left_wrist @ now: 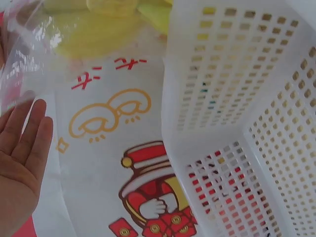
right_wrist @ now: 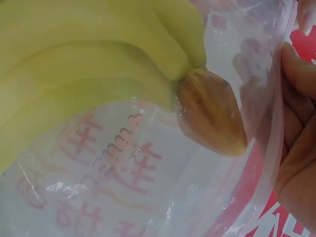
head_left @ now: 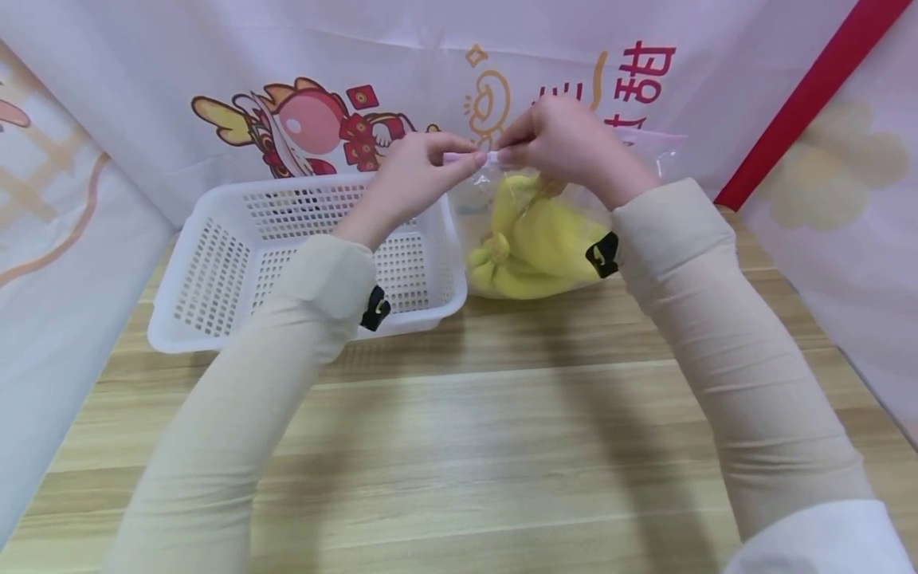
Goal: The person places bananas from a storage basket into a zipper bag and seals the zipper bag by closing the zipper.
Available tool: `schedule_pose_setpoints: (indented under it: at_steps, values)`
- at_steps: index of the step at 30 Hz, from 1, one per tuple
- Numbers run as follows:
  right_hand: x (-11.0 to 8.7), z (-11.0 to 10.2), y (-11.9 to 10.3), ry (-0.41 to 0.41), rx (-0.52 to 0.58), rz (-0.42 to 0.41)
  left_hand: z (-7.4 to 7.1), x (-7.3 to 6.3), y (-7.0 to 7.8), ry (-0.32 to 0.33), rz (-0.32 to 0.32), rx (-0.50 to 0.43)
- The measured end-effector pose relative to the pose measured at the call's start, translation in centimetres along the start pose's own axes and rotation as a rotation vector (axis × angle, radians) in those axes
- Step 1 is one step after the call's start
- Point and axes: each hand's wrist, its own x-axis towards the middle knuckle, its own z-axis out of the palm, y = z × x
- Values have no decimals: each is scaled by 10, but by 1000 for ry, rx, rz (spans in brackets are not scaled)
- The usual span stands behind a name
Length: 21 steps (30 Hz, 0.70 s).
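Observation:
A clear zip bag (head_left: 658, 141) with a pink top strip stands on the table, a bunch of yellow bananas (head_left: 552, 239) inside it. My left hand (head_left: 423, 171) pinches the strip's left end between thumb and forefinger. Right beside it, my right hand (head_left: 566, 139) pinches the same strip, the fingertips of both hands nearly meeting. In the right wrist view, the brown stem (right_wrist: 212, 113) of the bananas shows through the plastic, with the right hand (right_wrist: 298, 138) at the bag's edge. The left wrist view shows the left hand's fingers (left_wrist: 33, 126) below the bag.
A white perforated plastic basket (head_left: 308, 187) stands to the left of the bag, below my left forearm. Behind both hangs a white printed cloth (head_left: 402, 48), with more cloth at the sides. The wood-grain table (head_left: 459, 446) extends towards me.

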Motion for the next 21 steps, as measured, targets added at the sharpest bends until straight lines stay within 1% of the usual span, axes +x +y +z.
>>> schedule_pose_setpoints:
  at_steps: [5, 8, 11, 14, 19, 21]
  values:
    - [0, -1, 1, -24, 32, 11, 9, 3, 6, 41, 54, -27]
    - [-1, 0, 2, -21, 49, 14, 10, 2, 8, 45, 57, -38]
    - [-2, 2, 4, -10, 51, 6, 9, 1, 7, 44, 48, -55]
    - [-2, 3, 4, 6, 32, -6, 8, 1, 5, 33, 25, -69]
    - [-1, 1, 9, 21, 11, -15, 5, 1, 3, 19, -16, -71]
    - [-2, 1, 13, 20, 25, -11, 4, 1, 2, 22, -23, -67]
